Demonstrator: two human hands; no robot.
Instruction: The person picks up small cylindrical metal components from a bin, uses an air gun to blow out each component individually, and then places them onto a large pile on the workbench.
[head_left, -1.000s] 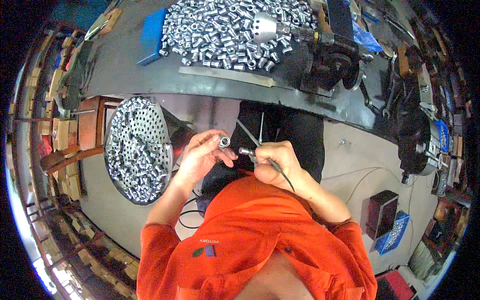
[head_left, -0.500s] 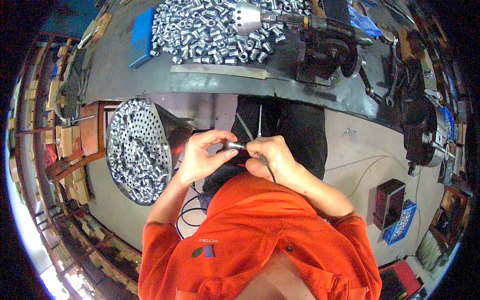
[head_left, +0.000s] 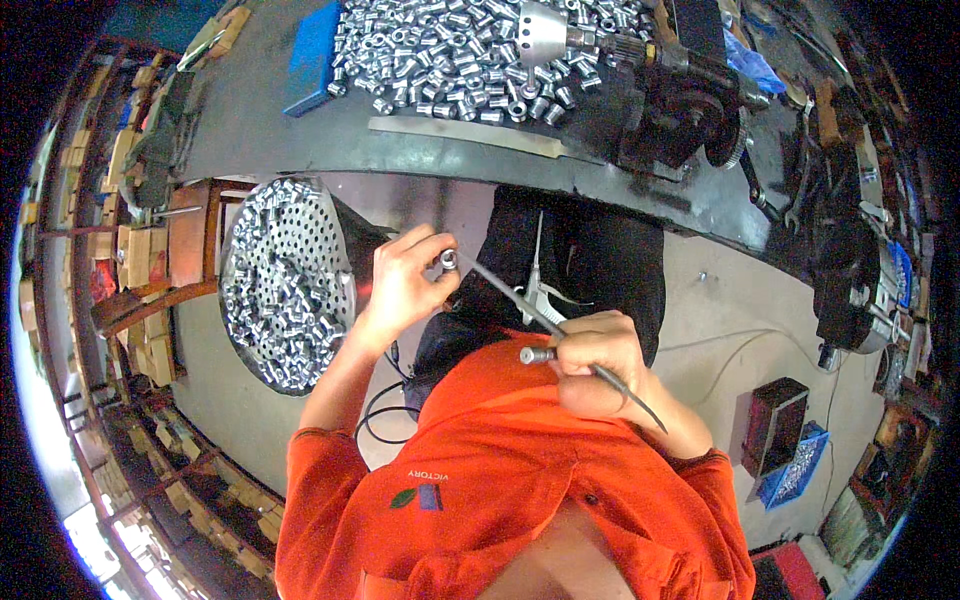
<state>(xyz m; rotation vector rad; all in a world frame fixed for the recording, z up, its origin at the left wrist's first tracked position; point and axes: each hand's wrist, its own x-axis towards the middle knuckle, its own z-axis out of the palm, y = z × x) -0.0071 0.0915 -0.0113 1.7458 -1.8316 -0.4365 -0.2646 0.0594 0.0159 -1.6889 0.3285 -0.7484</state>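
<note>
My left hand (head_left: 408, 278) pinches a small shiny metal bushing (head_left: 448, 260) between thumb and fingers, its round bore facing up. Lower and to the right, my right hand (head_left: 603, 362) is closed around a long, thin file-like tool (head_left: 510, 295) with a dark curved tail. The tool's far tip reaches close to the bushing; contact is hard to tell. A short ridged metal cylinder with a round end (head_left: 537, 355), resembling a plug gauge, also juts from my right fist. Silver calipers (head_left: 540, 292) lie on my dark-trousered lap behind the tool.
A heap of metal bushings (head_left: 440, 70) covers the bench (head_left: 300, 140) beside a blue block (head_left: 314, 60) and a chuck on a spindle (head_left: 543, 35). At left stands a perforated metal basket (head_left: 318, 225) with more bushings. A blue crate (head_left: 797, 468) sits at lower right.
My hands have moved apart: the right went down and right, away from the bushing in my left. The tool, the ridged cylinder and the calipers now show plainly. The view shifted slightly.
</note>
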